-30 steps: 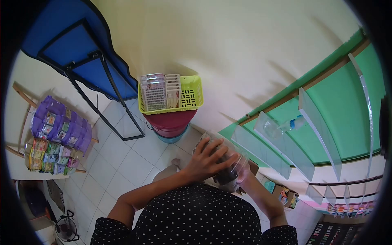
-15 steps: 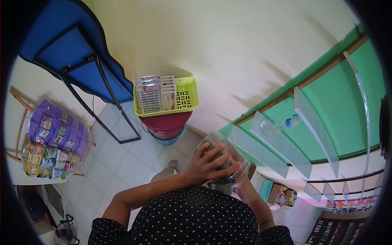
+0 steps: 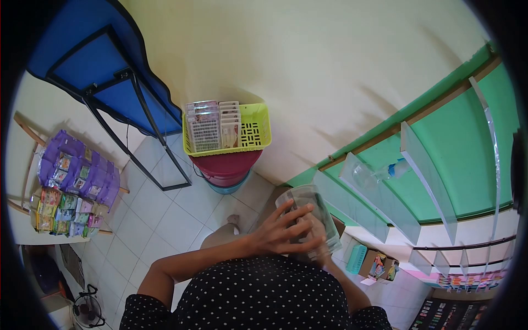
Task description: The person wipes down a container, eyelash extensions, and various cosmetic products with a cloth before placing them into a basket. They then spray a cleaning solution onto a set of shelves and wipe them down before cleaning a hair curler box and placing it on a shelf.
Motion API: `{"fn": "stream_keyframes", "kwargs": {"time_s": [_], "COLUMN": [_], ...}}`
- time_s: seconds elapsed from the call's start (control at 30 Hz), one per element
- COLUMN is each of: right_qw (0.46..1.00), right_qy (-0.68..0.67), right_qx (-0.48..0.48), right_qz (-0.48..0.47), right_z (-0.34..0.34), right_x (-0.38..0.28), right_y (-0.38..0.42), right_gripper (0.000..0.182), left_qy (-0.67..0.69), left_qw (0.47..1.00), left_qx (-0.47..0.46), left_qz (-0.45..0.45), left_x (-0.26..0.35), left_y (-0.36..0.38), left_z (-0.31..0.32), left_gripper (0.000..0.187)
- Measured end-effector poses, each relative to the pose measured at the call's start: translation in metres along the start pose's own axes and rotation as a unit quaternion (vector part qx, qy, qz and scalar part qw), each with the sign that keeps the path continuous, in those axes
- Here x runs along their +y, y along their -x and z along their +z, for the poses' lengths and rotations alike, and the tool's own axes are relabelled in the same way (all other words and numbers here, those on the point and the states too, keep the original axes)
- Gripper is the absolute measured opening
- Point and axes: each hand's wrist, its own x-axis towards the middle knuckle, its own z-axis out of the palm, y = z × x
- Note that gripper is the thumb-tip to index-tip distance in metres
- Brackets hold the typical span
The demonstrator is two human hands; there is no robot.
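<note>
In front of my body I hold a clear plastic container [image 3: 331, 234], tilted, with its rim toward the lower right. My left hand [image 3: 286, 231] lies across the near side with its fingers spaced apart and curved round the wall. My right hand [image 3: 314, 224] comes from the lower right and shows blurred through the clear plastic, on the container's far side. Most of its fingers are hidden behind the plastic and my left hand.
Ahead, a yellow-green basket [image 3: 256, 129] of packs rests on a maroon lidded bucket [image 3: 225, 162]. A folded blue table [image 3: 88, 49] leans at the left, near a purple hanging organizer [image 3: 77, 165]. Glass shelves [image 3: 366, 201] on the right hold a clear bottle [image 3: 366, 177].
The container has turned and tilted in my hands, and its clear end now faces up more. My right hand has shifted up behind it; my left fingers have moved slightly.
</note>
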Motion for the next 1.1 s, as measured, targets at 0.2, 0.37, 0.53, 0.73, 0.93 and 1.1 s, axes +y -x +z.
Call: {"fn": "stream_keyframes", "kwargs": {"time_s": [0.2, 0.37, 0.53, 0.73, 0.93, 1.1], "right_qw": [0.999, 0.998, 0.998, 0.999, 0.999, 0.998], "right_qy": [-0.046, -0.058, -0.052, -0.032, -0.050, -0.055], "right_qx": [0.000, -0.001, -0.005, -0.010, -0.013, -0.011], "right_qz": [-0.027, -0.038, -0.035, -0.021, -0.002, 0.008], "right_z": [-0.001, 0.000, 0.002, -0.001, -0.001, -0.005], "right_x": [0.012, 0.018, 0.022, 0.015, 0.030, 0.029], "right_y": [-0.017, -0.033, -0.042, -0.029, -0.034, -0.027], "right_gripper": [0.046, 0.046, 0.047, 0.047, 0.047, 0.047], "left_qy": [0.040, 0.044, 0.065, 0.089, 0.071, 0.053], "left_qw": [0.998, 0.994, 0.992, 0.978, 0.964, 0.971], "left_qx": [0.000, -0.048, -0.090, -0.185, -0.250, -0.222], "left_qz": [0.046, 0.082, 0.059, 0.042, 0.056, 0.070], "left_x": [-0.004, -0.008, -0.012, -0.011, -0.009, -0.007], "left_y": [0.003, 0.000, -0.002, 0.011, 0.016, 0.013], "left_z": [0.007, 0.008, 0.003, 0.012, 0.021, 0.020], "left_gripper": [0.039, 0.040, 0.043, 0.043, 0.039, 0.036]}}
